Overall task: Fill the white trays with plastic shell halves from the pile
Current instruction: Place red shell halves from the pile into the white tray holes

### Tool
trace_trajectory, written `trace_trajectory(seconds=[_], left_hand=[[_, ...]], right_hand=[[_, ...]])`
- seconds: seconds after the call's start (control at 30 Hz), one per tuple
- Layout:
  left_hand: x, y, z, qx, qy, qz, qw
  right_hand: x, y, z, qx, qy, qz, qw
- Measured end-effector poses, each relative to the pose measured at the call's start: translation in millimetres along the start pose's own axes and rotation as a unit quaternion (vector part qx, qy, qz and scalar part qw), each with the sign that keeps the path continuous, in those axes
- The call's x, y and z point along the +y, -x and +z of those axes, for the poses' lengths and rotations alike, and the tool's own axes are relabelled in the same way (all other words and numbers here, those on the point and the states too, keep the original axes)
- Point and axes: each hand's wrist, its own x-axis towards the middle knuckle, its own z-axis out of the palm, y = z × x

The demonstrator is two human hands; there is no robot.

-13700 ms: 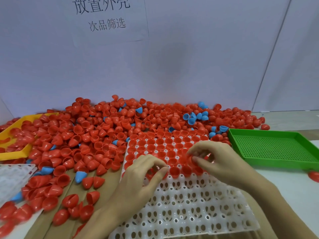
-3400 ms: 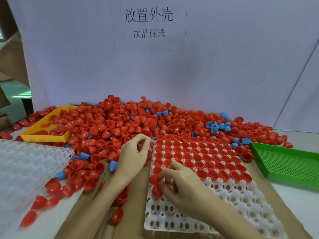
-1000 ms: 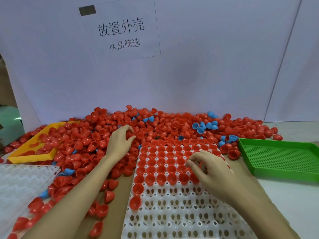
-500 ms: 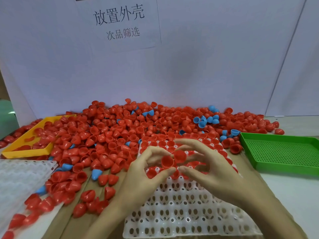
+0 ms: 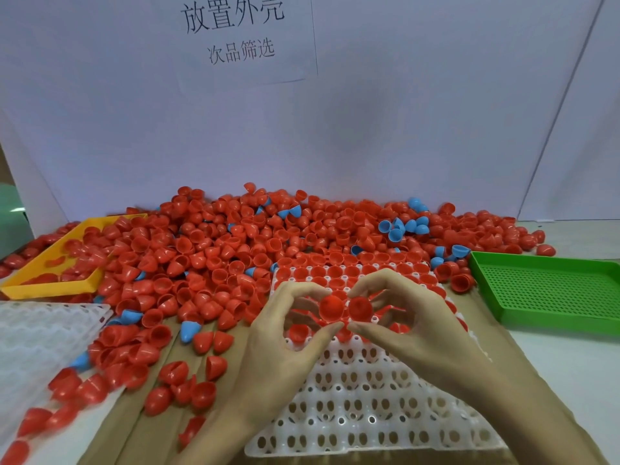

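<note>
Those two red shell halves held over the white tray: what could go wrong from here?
The left hand and right hand each pinch one red plastic shell half by fingertips only, so one might slip. It could fall onto already filled cups of the white plastic tray. Blue plastic shell halves in the pile could be taken by mistake.

Counting what's sitting here: two hands, the left hand point(image 5: 285, 344) and the right hand point(image 5: 412, 330), each pinching one red shell half, so two held shells, one point(image 5: 331, 307) on the left and one point(image 5: 360, 308) on the right. Two white trays are showing: the one under the hands point(image 5: 362, 411) and a second point(image 5: 40, 333) poking in at the left edge. One yellow tray point(image 5: 50, 286), one green tray point(image 5: 550, 290), one paper sign point(image 5: 235, 31). Red halves in the pile point(image 5: 214, 250) are running into the hundreds, way too many to count. Blue halves point(image 5: 396, 229) are coming to roughly twenty that I can pick out.
</note>
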Motion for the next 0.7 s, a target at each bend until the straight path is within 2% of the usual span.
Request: trace_trajectory(seconds=[0.23,0.43,0.7], left_hand=[[0.4,1.8,1.0,0.020,0.044,-0.017,0.999],[2.9,-1.3,0.4,0.008,0.023,0.012,1.000],[4.6,-2.0,1.2,-0.015,0.069,-0.047,0.996]], right_hand=[[-1.5,1.1,-0.6,0.004,-0.006,-0.005,1.000],[-2.9,2.7,1.6,0.005,-0.008,0.013,1.000],[-7.4,3.8,7.3,-0.003,-0.033,0.059,0.998]])
